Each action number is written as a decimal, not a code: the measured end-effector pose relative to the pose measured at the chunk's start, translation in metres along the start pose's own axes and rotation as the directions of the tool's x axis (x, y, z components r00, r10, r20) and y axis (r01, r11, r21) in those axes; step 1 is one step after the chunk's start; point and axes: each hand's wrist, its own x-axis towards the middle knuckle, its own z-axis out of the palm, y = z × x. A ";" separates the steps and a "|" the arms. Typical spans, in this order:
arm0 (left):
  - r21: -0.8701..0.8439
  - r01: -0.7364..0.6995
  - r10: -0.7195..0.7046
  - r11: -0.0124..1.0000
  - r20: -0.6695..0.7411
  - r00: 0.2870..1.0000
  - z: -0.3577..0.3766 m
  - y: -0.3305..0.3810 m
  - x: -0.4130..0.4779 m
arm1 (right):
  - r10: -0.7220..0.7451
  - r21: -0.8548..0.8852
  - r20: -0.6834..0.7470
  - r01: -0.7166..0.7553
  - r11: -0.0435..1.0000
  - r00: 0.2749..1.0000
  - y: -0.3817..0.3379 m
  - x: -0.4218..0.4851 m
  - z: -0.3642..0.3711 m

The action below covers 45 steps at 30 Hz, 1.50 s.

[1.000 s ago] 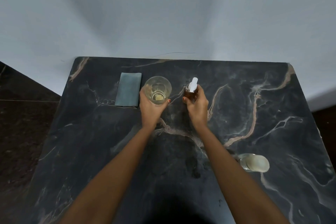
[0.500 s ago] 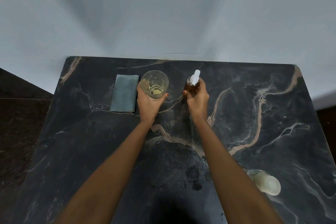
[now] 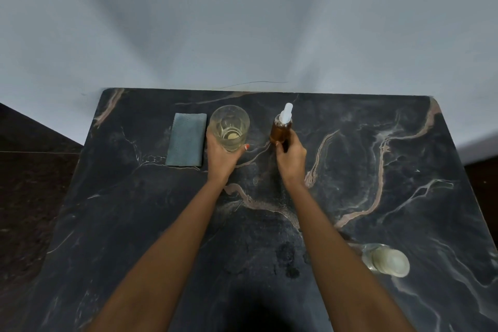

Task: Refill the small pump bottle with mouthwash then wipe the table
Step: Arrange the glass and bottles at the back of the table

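Observation:
A clear drinking glass (image 3: pixel 229 127) with a little pale yellow liquid at its bottom stands upright near the table's far edge. My left hand (image 3: pixel 221 156) is wrapped around its near side. To its right stands the small amber pump bottle (image 3: pixel 280 131) with a white pump head, upright. My right hand (image 3: pixel 291 155) grips its lower part with the fingers closed on it. A folded grey-blue cloth (image 3: pixel 186 139) lies flat just left of the glass.
The dark marble table (image 3: pixel 377 170) has pale veins and meets a white wall at its far edge. A clear bottle with a white cap (image 3: pixel 385 259) stands near my right forearm at the front right. Dark floor shows to the left.
Both hands have stayed on the glass and the pump bottle. More of the amber bottle now shows above my right hand. The view has shifted slightly.

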 end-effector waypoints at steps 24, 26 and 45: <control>0.147 -0.160 0.103 0.976 0.335 0.937 -0.020 -0.003 -0.198 | -0.218 -0.134 0.180 0.243 0.961 0.959 0.052 -0.175 -0.076; 0.140 -0.166 0.104 0.976 0.367 0.924 -0.017 -0.004 -0.212 | -0.217 -0.136 0.190 0.245 0.960 0.957 0.061 -0.190 -0.085; -0.014 -0.180 0.168 0.984 0.434 0.885 0.067 0.021 -0.249 | -0.040 0.002 -0.107 0.040 0.999 0.994 0.115 -0.194 -0.184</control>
